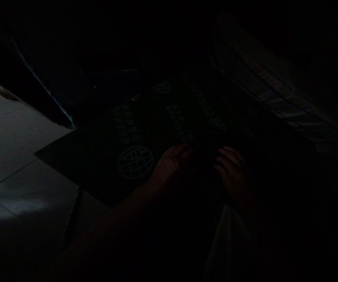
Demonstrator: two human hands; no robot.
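Pale characters [127, 125] and globe emblems [135, 161] on the dark sheet [92, 156] cannot be read

- Small dark object [206, 145]: too dim to tell its kind. It sits on the sheet, between the left hand [171, 164] and the right hand [233, 172].
- Dark sheet [98, 156]: lies flat, printed with pale characters and globe emblems.

Very dim, near-black frame; faint light only on the left floor [13, 133], deep shadow elsewhere.
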